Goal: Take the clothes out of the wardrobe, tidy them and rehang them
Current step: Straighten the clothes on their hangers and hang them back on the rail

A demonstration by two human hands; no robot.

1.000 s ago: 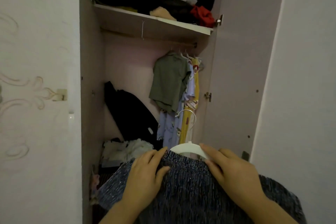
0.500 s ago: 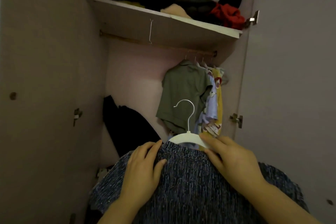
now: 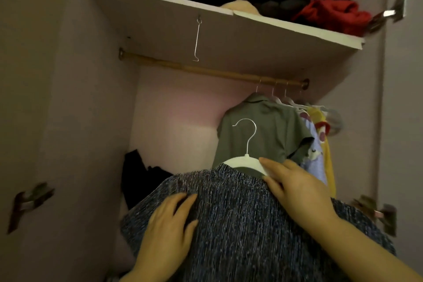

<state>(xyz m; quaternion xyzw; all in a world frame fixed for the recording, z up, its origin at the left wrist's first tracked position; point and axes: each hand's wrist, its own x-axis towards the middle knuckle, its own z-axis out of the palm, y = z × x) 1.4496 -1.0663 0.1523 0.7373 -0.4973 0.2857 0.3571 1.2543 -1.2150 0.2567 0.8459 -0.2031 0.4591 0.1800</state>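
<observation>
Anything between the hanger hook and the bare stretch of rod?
Nothing visible. The white hanger's hook sits below the wooden rod, bare left of the green shirt. A wire hook dangles from the shelf further left, off the path.

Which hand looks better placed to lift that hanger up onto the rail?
Probably the right hand: its finger and thumb pinch the white hanger just beside the hook, so it can steer the hook to the wooden rail. The left hand lies lower on the dark garment, away from the hanger.
</observation>
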